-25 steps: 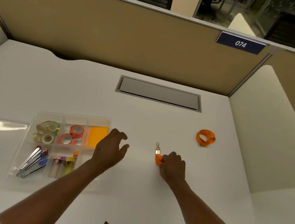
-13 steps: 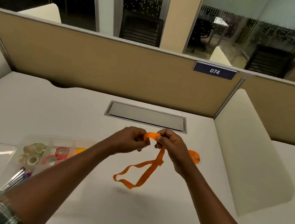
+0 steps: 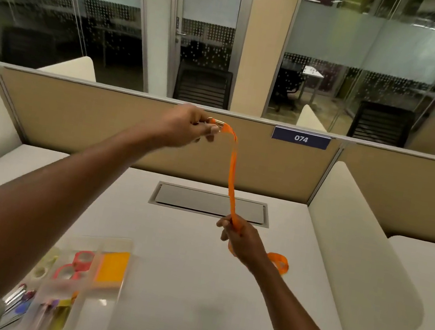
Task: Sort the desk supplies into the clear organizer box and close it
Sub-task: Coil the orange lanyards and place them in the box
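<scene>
Low on your left the clear box [image 3: 122, 242] sits on the table [image 3: 189, 290] (tape rolls [image 3: 82, 259] and orange notes [image 3: 112, 268] inside). On your raised left hand [image 3: 188, 126], the fingers [image 3: 211, 129] pinch the clip end of an orange lanyard [image 3: 233, 173]. Your right hand [image 3: 244, 241] grips its strap lower down, above the table; a second, rolled lanyard [image 3: 279, 261] lies just beside.

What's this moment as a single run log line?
left hand: pinches clip end of orange lanyard, raised | right hand: grips strap lower down | organizer box: lanyard not in | rolled lanyard: on desk
</scene>
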`<state>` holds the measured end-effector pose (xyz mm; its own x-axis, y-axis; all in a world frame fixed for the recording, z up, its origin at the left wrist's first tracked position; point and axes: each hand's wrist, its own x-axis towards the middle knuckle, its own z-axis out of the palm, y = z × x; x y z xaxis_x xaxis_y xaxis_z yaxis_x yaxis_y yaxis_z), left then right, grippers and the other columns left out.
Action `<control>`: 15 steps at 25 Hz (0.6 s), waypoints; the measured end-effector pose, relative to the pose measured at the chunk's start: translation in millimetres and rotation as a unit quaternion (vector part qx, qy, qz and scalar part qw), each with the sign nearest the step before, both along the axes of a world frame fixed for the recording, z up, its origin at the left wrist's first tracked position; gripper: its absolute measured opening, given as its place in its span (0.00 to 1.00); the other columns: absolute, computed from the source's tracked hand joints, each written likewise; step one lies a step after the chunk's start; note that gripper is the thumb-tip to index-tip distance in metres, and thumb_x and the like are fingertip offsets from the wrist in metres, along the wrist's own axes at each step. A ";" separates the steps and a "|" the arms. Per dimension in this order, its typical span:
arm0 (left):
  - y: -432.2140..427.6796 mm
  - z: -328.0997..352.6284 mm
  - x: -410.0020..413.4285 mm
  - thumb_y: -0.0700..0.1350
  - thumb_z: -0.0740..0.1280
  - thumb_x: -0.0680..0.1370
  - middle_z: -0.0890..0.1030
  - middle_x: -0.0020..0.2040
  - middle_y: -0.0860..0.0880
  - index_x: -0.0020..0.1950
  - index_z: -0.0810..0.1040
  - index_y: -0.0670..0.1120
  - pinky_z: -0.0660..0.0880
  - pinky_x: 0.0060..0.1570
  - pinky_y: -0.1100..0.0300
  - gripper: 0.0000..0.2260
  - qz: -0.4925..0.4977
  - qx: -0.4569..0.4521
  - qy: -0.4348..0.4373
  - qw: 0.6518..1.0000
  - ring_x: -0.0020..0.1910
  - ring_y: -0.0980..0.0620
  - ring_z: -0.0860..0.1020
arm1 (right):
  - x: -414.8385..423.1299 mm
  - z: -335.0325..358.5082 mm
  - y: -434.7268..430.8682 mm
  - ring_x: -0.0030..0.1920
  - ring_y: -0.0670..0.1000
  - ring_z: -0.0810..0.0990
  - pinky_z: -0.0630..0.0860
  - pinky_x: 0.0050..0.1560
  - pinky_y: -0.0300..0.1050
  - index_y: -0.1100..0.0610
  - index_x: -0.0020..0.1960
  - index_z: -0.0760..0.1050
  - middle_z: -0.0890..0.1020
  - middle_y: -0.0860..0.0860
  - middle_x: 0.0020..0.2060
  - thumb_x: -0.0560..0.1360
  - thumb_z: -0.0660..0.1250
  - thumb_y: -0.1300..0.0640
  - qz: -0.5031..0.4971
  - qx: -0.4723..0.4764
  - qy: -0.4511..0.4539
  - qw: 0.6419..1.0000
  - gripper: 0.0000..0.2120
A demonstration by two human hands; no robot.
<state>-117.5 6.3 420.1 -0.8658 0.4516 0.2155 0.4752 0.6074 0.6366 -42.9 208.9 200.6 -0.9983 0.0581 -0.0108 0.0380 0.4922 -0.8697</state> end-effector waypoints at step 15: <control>-17.2 -100.6 36.9 0.56 0.64 0.75 0.79 0.42 0.51 0.52 0.81 0.50 0.70 0.33 0.59 0.13 -0.039 -0.228 0.290 0.928 0.40 0.48 0.79 | -14.1 113.7 -84.2 0.41 0.54 0.84 0.82 0.40 0.48 0.59 0.51 0.80 0.83 0.56 0.43 0.82 0.62 0.48 -0.029 -0.479 -0.172 0.861 0.16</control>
